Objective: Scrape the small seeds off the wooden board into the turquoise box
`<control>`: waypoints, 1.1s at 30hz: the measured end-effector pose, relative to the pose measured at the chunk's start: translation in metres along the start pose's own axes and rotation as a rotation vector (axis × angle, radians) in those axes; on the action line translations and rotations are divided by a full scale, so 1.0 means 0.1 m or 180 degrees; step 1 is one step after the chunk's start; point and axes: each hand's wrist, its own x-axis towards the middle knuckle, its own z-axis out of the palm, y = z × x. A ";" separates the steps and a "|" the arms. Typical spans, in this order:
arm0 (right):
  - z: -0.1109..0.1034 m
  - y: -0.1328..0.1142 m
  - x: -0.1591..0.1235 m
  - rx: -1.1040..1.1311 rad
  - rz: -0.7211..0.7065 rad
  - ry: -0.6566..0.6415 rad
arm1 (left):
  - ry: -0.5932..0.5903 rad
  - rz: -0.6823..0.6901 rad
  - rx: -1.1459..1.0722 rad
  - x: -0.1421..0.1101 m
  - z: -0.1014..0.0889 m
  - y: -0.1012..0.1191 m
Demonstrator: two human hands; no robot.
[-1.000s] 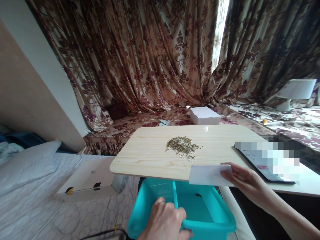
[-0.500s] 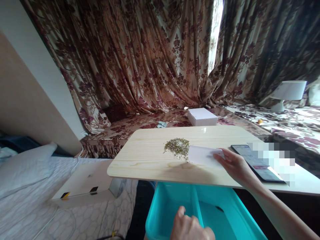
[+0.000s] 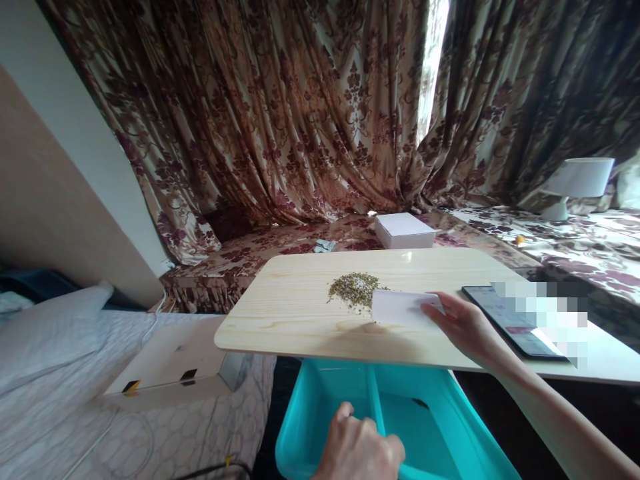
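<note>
A loose pile of small greenish seeds or grains (image 3: 353,291) lies on the pale wooden tabletop (image 3: 280,327), with stray bits round its near edge. My right hand (image 3: 457,323) pinches the right end of a white card (image 3: 403,308), whose left edge meets the right side of the pile. Under the table's front edge is a turquoise plastic tub (image 3: 295,427) split in two by a divider. Curled over the tub's near side, my left hand (image 3: 360,443) grips it; the fingertips are hidden. A small dark object (image 3: 420,403) lies in the tub's right compartment.
A tablet (image 3: 515,323) lies on the table right of my forearm, partly blurred out. Behind the table a white box (image 3: 405,230) rests on a floral-covered surface, with a lamp (image 3: 580,180) farther right. A large flat box (image 3: 170,357) sits on the bed at left.
The turquoise tub and my left hand have shifted left together. My right hand has moved the white card slightly left, against the pile.
</note>
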 end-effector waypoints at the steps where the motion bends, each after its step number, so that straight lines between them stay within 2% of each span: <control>1: 0.00 0.00 0.00 0.0012 -0.0012 -0.0012 | -0.0029 0.0000 -0.0035 -0.03 -0.03 -0.03; 14: -0.02 0.03 -0.03 -0.0031 0.0093 -0.0049 | 0.0063 -0.0390 -0.0506 -0.25 -0.21 -0.10; 23: 0.04 0.08 -0.05 0.0249 0.0272 -0.0069 | 0.0366 -0.0401 -0.0375 -0.27 -0.04 -0.26; 28: 0.06 0.08 -0.06 0.0661 0.0298 -0.0400 | 0.0522 -0.0409 -0.0432 -0.28 0.01 -0.32; 33: -0.03 -0.04 -0.13 0.0756 0.0322 -0.0769 | 0.0575 -0.0397 -0.0490 -0.31 0.00 -0.35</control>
